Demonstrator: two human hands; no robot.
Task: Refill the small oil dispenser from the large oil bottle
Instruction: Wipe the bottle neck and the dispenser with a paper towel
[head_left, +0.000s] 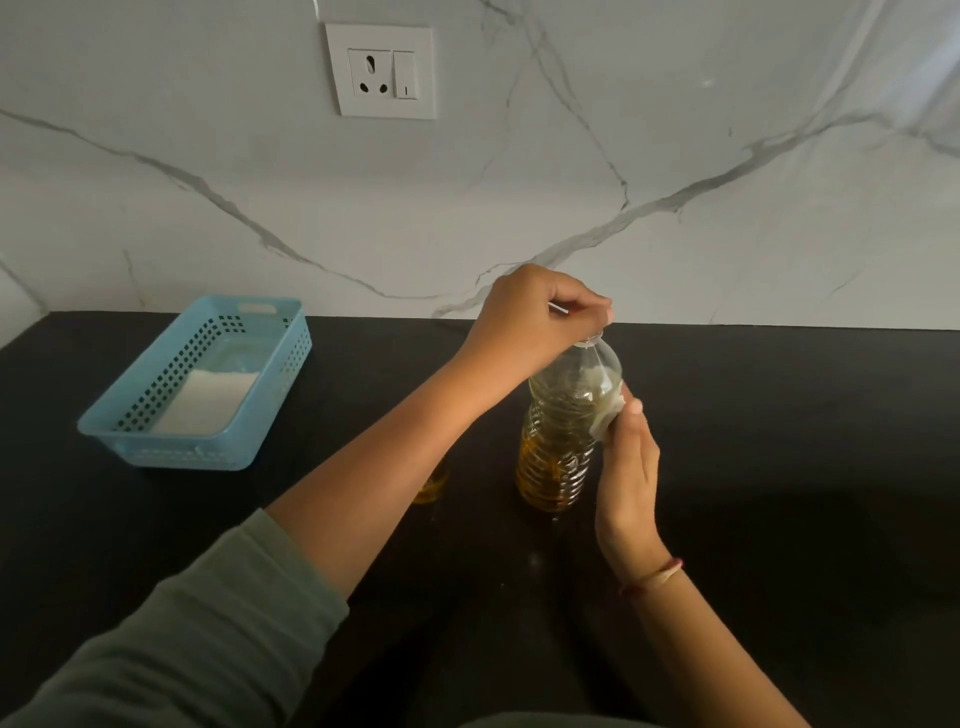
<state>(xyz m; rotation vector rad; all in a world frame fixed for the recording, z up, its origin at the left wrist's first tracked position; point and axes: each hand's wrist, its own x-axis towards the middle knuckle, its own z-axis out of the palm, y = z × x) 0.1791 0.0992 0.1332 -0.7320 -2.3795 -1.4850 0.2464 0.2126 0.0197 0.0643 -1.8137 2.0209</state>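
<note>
The large oil bottle (558, 441), clear ribbed plastic with amber oil in its lower part, stands upright on the black counter (779, 467). My left hand (530, 317) reaches over it, fingers curled round the bottle's top; the cap is hidden under them. My right hand (626, 457) pinches a white tissue (608, 410) against the bottle's right shoulder. The small oil dispenser (432, 486) stands left of the bottle, almost wholly hidden behind my left forearm; only its amber base shows.
A light blue perforated basket (130, 436) with folded white tissue inside sits at the left of the counter. A marble wall with a white socket plate (380, 70) rises behind. Bare counter lies to the right.
</note>
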